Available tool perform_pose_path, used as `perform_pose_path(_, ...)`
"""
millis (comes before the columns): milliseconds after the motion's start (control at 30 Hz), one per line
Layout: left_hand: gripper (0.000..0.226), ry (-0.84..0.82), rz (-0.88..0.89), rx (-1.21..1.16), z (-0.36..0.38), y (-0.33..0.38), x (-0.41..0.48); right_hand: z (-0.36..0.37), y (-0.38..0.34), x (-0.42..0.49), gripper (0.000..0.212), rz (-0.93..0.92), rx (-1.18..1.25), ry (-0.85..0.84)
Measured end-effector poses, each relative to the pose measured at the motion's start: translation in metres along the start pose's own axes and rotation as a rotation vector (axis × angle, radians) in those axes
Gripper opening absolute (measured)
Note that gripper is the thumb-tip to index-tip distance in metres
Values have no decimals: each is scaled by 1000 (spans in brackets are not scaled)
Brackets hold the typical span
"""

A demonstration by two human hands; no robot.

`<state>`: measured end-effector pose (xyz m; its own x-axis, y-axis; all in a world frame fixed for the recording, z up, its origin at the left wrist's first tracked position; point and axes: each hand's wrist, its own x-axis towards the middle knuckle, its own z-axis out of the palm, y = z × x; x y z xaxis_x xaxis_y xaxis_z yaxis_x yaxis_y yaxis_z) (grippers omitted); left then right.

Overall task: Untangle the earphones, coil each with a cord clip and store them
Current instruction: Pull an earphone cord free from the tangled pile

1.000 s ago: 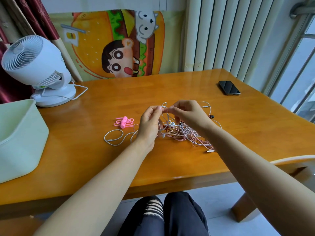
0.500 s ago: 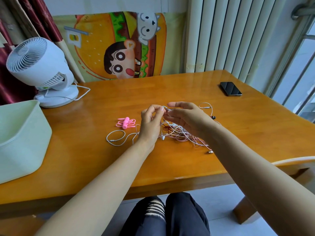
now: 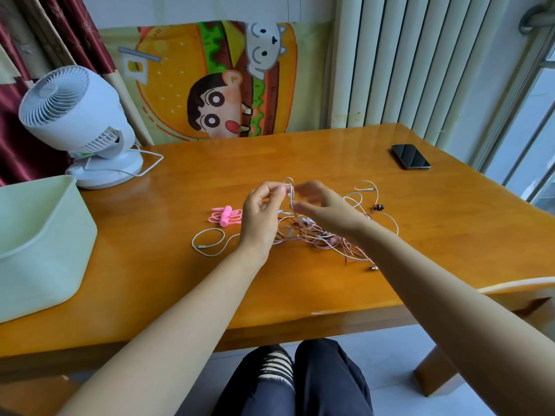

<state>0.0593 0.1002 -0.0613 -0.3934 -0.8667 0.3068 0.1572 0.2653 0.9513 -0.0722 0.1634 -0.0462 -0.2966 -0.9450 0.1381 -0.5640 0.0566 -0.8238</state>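
Note:
A tangle of white and pink earphone cords [image 3: 318, 235] lies in the middle of the wooden table [image 3: 330, 289]. My left hand [image 3: 261, 214] pinches a white cord lifted from the pile between thumb and fingers. Just right of it, my right hand [image 3: 324, 210] is blurred, fingers curled at the same white cord. A white cord loop [image 3: 208, 243] trails out to the left. A coiled pink earphone with a clip [image 3: 225, 216] rests left of my left hand. A dark earbud [image 3: 378, 207] sits at the tangle's right edge.
A pale green bin [image 3: 39, 244] stands at the table's left edge. Behind it is a white desk fan [image 3: 81, 127] with its cable. A black phone [image 3: 410, 157] lies at the far right. A chair back [image 3: 516, 283] shows at the near right.
The right hand has shifted slightly down and right along the lifted white cord and is now motion-blurred. The left hand keeps its pinch in about the same place.

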Motion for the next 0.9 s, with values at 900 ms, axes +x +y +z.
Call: perform_pose_path(900, 25, 55, 3, 152, 3, -2, -1, -39, 17, -7, 38, -27, -5, 71)
